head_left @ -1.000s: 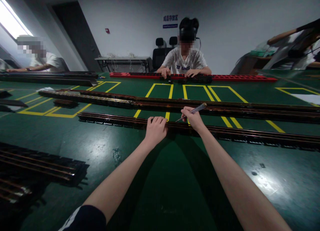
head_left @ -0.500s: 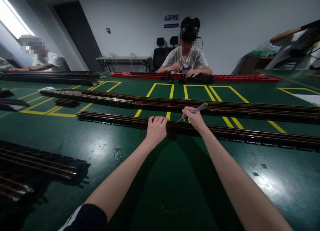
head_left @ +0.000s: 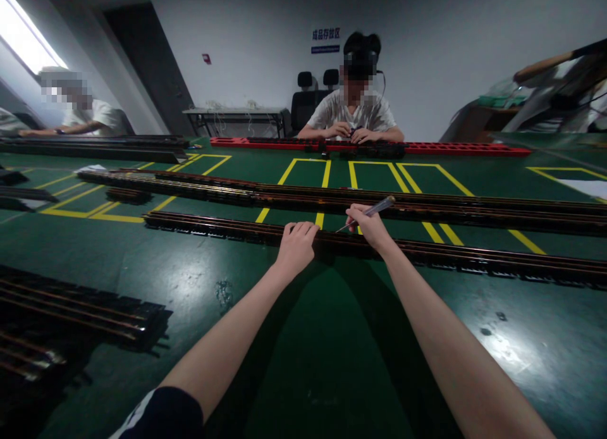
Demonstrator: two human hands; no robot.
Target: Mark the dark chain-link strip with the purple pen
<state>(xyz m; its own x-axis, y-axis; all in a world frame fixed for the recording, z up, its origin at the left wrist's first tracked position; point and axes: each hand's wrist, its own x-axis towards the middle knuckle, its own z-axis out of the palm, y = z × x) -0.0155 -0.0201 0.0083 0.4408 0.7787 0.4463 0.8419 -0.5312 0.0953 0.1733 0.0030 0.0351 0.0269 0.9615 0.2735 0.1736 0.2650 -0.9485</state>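
Note:
A long black rail with copper-coloured strips (head_left: 213, 225) lies across the green table in front of me. My left hand (head_left: 298, 243) is wrapped over it near the middle, fingers closed round its far edge. Just to the right, my right hand (head_left: 366, 225) grips a screwdriver (head_left: 380, 205) with a translucent handle. Its thin shaft slants down to the left, and the tip is at the rail, close to my left fingers. Whether the tip touches a screw or a slot is too small to tell.
Behind the rail lie more long dark rails (head_left: 427, 206). Further black rails (head_left: 80, 306) lie at the near left. Across the green table (head_left: 303, 363), a co-worker (head_left: 355, 110) handles small parts over a red rail fixture (head_left: 465, 149). Yellow tape (head_left: 284, 173) marks the surface.
My hands and the screwdriver stay almost still at the rail. Opposite me, the co-worker's hands have moved closer together over the red fixture.

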